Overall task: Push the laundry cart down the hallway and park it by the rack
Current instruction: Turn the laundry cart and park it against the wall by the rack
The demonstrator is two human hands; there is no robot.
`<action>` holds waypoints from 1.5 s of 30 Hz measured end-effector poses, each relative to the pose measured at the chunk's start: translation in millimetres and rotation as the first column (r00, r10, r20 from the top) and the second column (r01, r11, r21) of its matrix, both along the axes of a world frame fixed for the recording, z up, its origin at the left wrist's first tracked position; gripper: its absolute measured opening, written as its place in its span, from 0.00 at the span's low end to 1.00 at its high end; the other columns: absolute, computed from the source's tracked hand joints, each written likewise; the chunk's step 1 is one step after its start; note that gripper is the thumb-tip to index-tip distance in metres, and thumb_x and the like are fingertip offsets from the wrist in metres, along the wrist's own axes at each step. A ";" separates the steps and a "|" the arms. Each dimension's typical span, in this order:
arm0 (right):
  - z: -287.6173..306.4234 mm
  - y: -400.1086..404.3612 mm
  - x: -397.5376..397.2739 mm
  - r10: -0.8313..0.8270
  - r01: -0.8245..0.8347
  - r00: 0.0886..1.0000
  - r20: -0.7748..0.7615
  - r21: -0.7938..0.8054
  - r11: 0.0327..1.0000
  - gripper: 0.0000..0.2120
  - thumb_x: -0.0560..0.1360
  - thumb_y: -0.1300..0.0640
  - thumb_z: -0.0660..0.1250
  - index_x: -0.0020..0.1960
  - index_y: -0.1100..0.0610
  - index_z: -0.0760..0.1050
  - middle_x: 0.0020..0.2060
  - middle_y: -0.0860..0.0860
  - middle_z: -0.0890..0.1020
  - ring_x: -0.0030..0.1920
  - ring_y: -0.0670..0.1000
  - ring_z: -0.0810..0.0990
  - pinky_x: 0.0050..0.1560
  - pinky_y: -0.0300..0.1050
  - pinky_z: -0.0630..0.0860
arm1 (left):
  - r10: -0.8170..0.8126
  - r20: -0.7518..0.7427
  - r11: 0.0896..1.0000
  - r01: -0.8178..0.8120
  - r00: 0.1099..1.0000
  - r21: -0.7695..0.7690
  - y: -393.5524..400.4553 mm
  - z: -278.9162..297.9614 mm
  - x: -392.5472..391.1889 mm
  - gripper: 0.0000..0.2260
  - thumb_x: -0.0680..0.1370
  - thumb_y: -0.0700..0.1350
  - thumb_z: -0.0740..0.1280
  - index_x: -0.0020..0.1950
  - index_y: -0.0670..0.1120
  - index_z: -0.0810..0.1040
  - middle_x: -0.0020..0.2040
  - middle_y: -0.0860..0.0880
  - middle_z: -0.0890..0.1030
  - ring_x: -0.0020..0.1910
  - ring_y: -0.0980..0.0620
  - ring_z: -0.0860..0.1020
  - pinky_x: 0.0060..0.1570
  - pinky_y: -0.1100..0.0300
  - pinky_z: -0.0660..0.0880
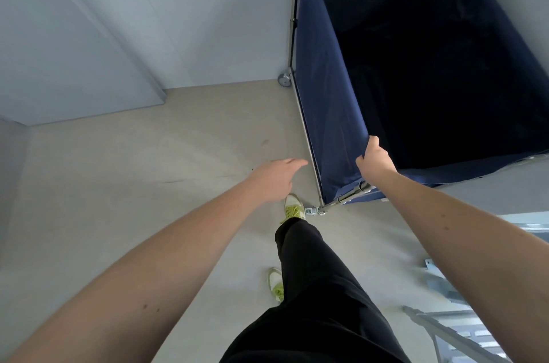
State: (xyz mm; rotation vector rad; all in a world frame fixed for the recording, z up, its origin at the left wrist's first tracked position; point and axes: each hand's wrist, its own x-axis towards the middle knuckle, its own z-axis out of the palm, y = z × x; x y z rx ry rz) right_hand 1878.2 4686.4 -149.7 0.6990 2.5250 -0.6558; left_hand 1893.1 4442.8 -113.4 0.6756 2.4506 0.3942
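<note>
The laundry cart (315, 101) is a navy fabric bin on a chrome frame with small castors, standing at the upper right against a pale wall. Its inside looks dark and I cannot tell what it holds. My right hand (375, 160) is closed over the near corner of the cart's fabric rim. My left hand (277, 177) hovers to the left of the cart's near corner, fingers loosely apart, touching nothing. A grey metal rack (457, 330) shows at the lower right edge.
Pale grey walls meet in a corner at the upper left, with a door-like panel (74, 59). The floor (118, 184) is beige concrete. My legs in black trousers and white shoes with yellow-green laces (292, 208) stand just beside the cart's near castor.
</note>
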 end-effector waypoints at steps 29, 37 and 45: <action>9.6 -5.3 -5.3 -0.146 0.152 0.988 0.044 -0.225 0.962 0.28 0.81 0.54 0.52 0.78 0.54 0.47 0.76 0.58 0.56 0.69 0.64 0.66 0.68 0.58 0.63 | 0.119 -0.032 0.988 -0.115 0.992 0.108 71.9 1.7 16.4 0.20 0.82 0.45 0.55 0.75 0.47 0.64 0.69 0.44 0.73 0.63 0.42 0.74 0.59 0.52 0.69; 22.3 107.7 1.8 0.005 -0.017 1.000 -0.027 -0.491 0.871 0.22 0.81 0.57 0.54 0.74 0.53 0.63 0.72 0.53 0.70 0.70 0.55 0.69 0.71 0.46 0.63 | 0.514 0.139 0.843 -0.528 0.847 0.105 192.4 -11.0 0.3 0.33 0.82 0.53 0.59 0.79 0.40 0.47 0.74 0.37 0.65 0.69 0.38 0.69 0.64 0.50 0.66; 14.1 375.8 -1.4 0.198 -0.196 0.980 -0.003 0.132 0.972 0.25 0.78 0.57 0.58 0.74 0.54 0.62 0.70 0.58 0.70 0.69 0.61 0.69 0.67 0.54 0.68 | 0.819 0.042 0.574 -0.819 0.572 -0.020 252.6 -34.6 -5.3 0.37 0.79 0.35 0.57 0.79 0.49 0.37 0.79 0.45 0.56 0.69 0.38 0.68 0.67 0.45 0.65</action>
